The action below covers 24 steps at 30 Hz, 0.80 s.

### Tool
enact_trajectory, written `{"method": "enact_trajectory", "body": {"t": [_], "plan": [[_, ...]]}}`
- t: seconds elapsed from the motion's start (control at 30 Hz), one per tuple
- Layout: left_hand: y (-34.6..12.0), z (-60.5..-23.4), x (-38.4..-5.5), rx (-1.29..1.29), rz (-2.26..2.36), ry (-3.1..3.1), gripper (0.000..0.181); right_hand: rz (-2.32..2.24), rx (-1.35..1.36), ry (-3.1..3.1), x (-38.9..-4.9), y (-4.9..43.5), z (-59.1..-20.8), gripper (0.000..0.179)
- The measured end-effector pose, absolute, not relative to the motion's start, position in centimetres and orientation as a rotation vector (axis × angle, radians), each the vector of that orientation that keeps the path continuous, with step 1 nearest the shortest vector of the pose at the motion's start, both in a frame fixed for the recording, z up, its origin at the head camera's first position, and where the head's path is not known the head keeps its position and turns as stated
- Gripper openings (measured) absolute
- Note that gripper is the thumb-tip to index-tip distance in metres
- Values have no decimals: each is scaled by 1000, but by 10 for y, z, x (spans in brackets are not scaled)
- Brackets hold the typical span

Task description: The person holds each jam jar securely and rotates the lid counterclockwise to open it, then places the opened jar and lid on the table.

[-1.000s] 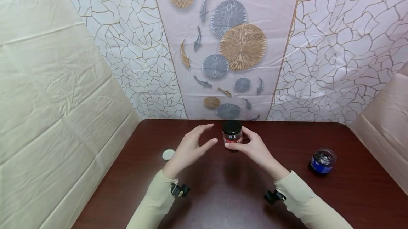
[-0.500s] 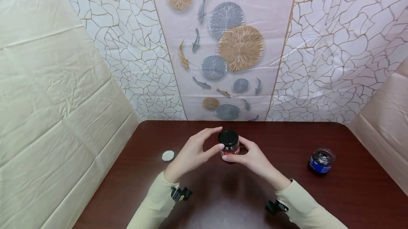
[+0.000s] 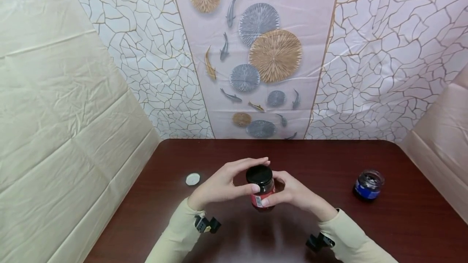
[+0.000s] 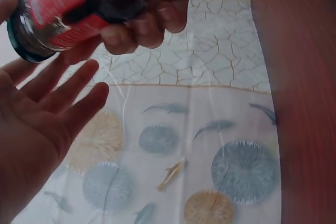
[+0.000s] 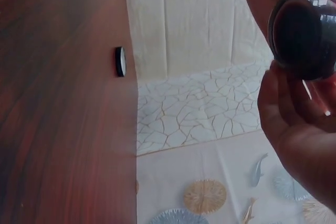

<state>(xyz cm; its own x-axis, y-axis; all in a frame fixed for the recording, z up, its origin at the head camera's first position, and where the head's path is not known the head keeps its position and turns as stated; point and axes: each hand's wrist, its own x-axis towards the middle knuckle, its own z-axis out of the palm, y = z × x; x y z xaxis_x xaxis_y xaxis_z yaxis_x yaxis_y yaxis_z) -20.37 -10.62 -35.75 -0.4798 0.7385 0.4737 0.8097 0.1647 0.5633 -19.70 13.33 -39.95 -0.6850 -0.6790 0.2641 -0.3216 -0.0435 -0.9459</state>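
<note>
A glass jar with a red label (image 3: 257, 201) and a black lid (image 3: 258, 174) is held up over the table, slightly tilted. My right hand (image 3: 294, 193) grips its body, thumb in front and fingers behind; in the left wrist view those fingers (image 4: 143, 31) curl round the dark glass. Around the lid, my left hand (image 3: 224, 183) pinches the rim between its thumb and the fingers reaching past the far side. In the right wrist view, the jar's dark round bottom (image 5: 298, 35) faces the camera.
On the left of the dark wooden table (image 3: 146, 214) lies a loose lid (image 3: 192, 179), pale side up. An uncapped glass jar with a blue label (image 3: 368, 185) stands at the right. Patterned cloth (image 3: 256, 104) hangs behind the table's far edge.
The right hand has brought the red-labelled jar nearer and raised it from the table. The left hand has moved from beside the jar onto its lid.
</note>
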Motion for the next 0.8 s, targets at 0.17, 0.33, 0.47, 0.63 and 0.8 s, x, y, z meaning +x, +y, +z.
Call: {"method": "enact_trajectory", "body": {"t": [0.17,0.33,0.47,0.63,0.8], "plan": [[-102,-360,-203,-1695,-1303,-2267,62,-1764,-1112,1897,-194,131,-400,46],[-97,-363,-202,-1605,-1399,-2280,55,-1831,-1057,1904,-191,130,-401,47],[-95,-365,-200,-1410,-1590,-2303,53,-1935,-988,1906,-190,129,-401,46],[-92,-365,-200,-1298,-1644,-2259,53,-2007,-957,1947,-190,127,-400,41],[-88,-366,-202,-1284,-1651,-2172,52,-2029,-913,2038,-188,125,-398,42]]}}
